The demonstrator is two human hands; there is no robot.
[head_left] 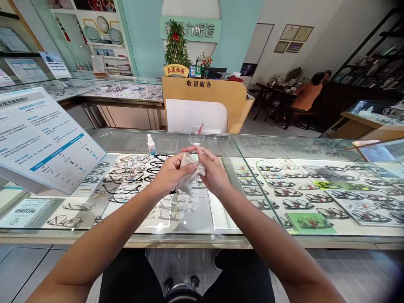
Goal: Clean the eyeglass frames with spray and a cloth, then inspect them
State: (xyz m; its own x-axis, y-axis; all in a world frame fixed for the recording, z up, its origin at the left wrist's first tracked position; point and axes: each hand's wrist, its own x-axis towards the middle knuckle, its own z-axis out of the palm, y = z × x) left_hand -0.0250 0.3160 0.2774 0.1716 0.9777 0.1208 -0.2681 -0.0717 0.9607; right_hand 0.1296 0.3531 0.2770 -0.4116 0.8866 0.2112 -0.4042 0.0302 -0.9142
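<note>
Left grip [172,170] and right grip [213,169] pinch a cloth [186,180] (pale, crumpled)

From where I stood, the pale cloth [186,182] looked matt and creased, while the round lens [193,135] was clear and smooth. The display counter [186,231] had glossy, reflective glass. The small bottle [152,146] seemed white plastic, the left sign [47,134] smooth printed paper, and the far cashier desk [237,94] satin, wood-toned.
</note>
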